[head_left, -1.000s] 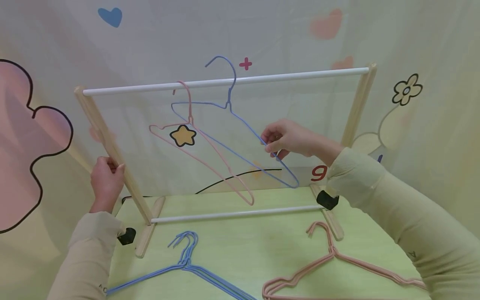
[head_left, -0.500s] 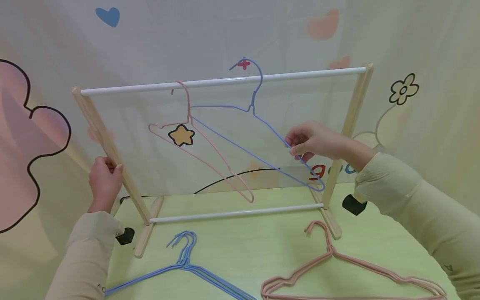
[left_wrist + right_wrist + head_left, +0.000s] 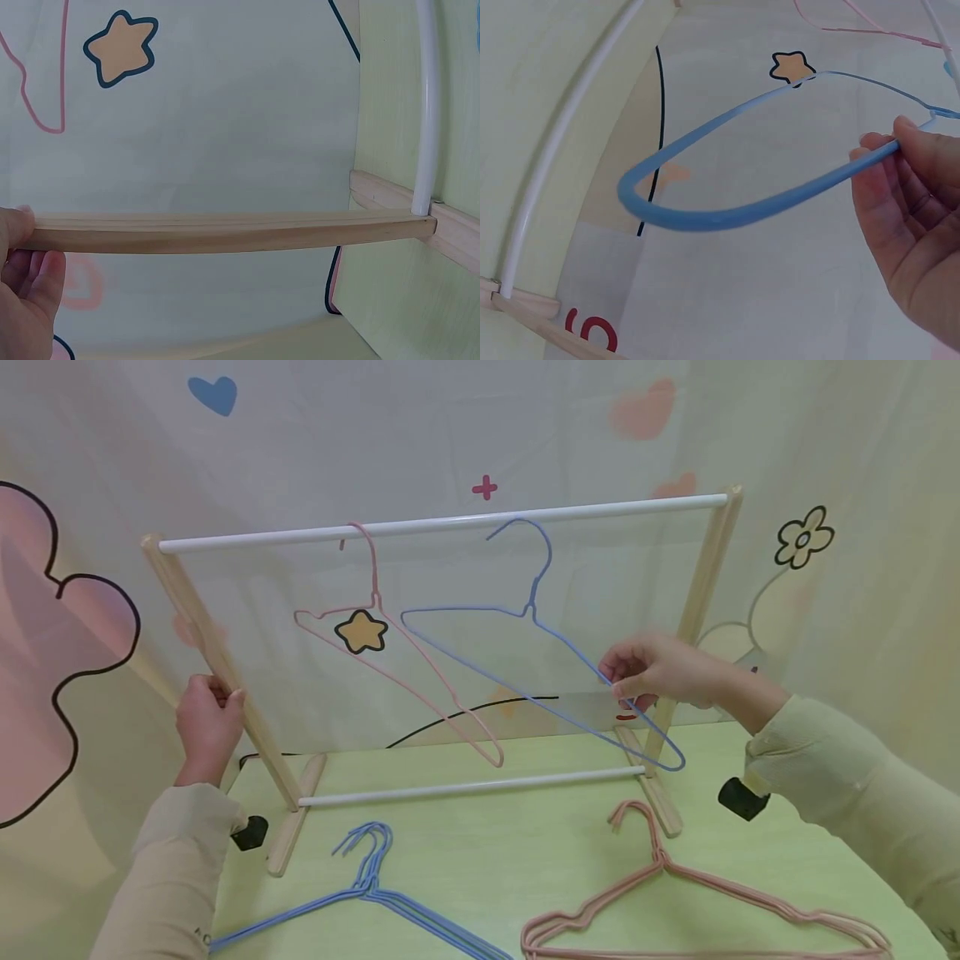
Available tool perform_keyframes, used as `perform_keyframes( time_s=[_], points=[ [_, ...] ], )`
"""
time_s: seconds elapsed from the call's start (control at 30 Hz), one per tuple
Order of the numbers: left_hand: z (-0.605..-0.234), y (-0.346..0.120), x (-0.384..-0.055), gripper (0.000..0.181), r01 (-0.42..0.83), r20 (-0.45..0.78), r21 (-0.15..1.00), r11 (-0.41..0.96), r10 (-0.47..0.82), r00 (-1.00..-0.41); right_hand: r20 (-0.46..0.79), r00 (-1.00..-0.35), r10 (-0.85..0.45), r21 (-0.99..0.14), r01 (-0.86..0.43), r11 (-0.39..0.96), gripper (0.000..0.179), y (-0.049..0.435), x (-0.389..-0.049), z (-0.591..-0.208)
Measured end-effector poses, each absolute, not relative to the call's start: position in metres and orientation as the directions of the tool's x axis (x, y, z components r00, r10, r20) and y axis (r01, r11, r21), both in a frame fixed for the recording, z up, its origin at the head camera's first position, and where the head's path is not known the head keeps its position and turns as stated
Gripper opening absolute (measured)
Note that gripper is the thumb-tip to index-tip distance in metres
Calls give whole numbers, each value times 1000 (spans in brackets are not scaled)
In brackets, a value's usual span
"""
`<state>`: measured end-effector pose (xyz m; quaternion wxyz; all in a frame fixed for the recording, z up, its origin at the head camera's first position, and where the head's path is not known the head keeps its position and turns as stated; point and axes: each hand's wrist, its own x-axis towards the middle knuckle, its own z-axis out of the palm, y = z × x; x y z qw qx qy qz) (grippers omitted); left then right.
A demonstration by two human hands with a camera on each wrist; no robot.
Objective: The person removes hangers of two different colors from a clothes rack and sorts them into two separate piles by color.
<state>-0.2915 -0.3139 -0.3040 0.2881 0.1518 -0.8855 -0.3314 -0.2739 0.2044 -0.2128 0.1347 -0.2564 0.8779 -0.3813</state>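
Observation:
My right hand (image 3: 663, 672) pinches a blue wire hanger (image 3: 564, 638) by its right shoulder, between thumb and fingers. The hanger leans, and its hook overlaps the lower edge of the rack's white top bar (image 3: 450, 523); whether they touch, I cannot tell. In the right wrist view the rounded blue end (image 3: 720, 219) sticks out past my fingers. Farther left, a pink hanger (image 3: 374, 568) hangs by its hook from the same bar. My left hand (image 3: 210, 722) grips the rack's left wooden post (image 3: 225, 234), thumb on one side and fingers on the other.
Several blue hangers (image 3: 367, 887) lie stacked on the green table (image 3: 480, 843) at front left, several pink hangers (image 3: 660, 860) at front right. The rack's lower white bar (image 3: 472, 788) runs between its wooden feet. A printed curtain (image 3: 360, 443) hangs behind.
My right hand has carried the blue hanger to the right, then lowered it, so its hook has dropped from above the top bar to the bar's level. My left hand stays on the post.

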Motion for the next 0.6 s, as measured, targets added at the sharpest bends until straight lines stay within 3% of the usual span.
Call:
perform_keyframes(
  time_s=[0.6],
  points=[
    [-304,-315,-293,33,-78,419,665,743,-457,-785,-116,-824,-555,-813,-242,530,10,223,-272,-267]
  ],
)
